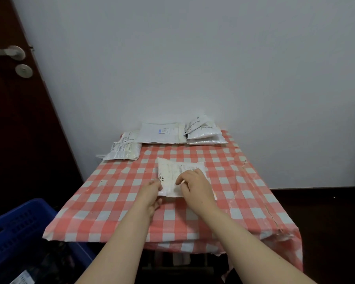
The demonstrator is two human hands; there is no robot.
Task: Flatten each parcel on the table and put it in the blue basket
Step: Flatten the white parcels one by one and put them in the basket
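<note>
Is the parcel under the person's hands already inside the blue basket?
No: the parcel lies on the checked table, with the blue basket apart at lower left.
</note>
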